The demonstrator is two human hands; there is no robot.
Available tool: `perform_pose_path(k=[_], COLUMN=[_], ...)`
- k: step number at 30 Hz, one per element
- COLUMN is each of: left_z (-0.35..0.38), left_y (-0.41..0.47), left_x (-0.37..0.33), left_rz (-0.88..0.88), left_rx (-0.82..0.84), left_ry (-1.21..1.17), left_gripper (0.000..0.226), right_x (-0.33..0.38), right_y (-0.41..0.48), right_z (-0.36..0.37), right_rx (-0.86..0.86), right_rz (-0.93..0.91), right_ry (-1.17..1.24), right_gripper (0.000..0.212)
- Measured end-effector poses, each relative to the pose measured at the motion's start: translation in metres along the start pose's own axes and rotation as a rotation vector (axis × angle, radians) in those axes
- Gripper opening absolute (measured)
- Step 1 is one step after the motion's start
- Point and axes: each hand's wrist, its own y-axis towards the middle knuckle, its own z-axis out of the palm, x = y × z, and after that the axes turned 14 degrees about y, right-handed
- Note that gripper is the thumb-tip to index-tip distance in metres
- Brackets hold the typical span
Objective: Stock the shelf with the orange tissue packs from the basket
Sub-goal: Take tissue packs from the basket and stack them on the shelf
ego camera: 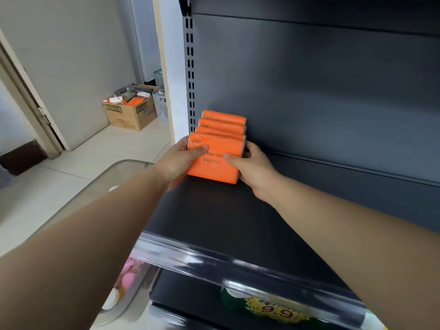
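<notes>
Several orange tissue packs (222, 125) stand upright in a row at the back left of the dark shelf (214, 217). The front orange tissue pack (215, 165) stands at the head of that row. My left hand (183, 160) grips its left edge with the thumb on its face. My right hand (252, 163) grips its right edge, thumb on the front. A clear plastic basket (104, 179) sits below my left arm, left of the shelf; its contents are mostly hidden.
The shelf's slotted upright post (189, 67) stands just left of the packs. A clear price rail (214, 258) runs along the shelf's front edge, with a yellow 9.9 tag (278, 310) below. A cardboard box (131, 108) of goods sits on the floor by the wall.
</notes>
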Motion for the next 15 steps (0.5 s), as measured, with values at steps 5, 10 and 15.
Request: perform_pose_path(k=[5,10,15], left_z=[-0.003,-0.005,-0.006], left_y=[-0.002,-0.007,-0.012], left_x=[0.011,0.012,0.010], left_rz=[-0.023,-0.031,-0.041], left_rx=[0.017,0.037,-0.011], left_ry=[0.050,0.113,0.125], left_gripper=[0.040,0.038,0.039], right_x=[-0.001,0.000,0.008], right_y=[-0.005,-0.011,-0.023], right_z=[-0.001,0.000,-0.002], right_rx=[0.022,0.010,0.013], right_rz=[0.012,0.011,-0.003], right_ry=[-0.060,-0.111,-0.190], right_gripper=[0.060,0.064,0.069])
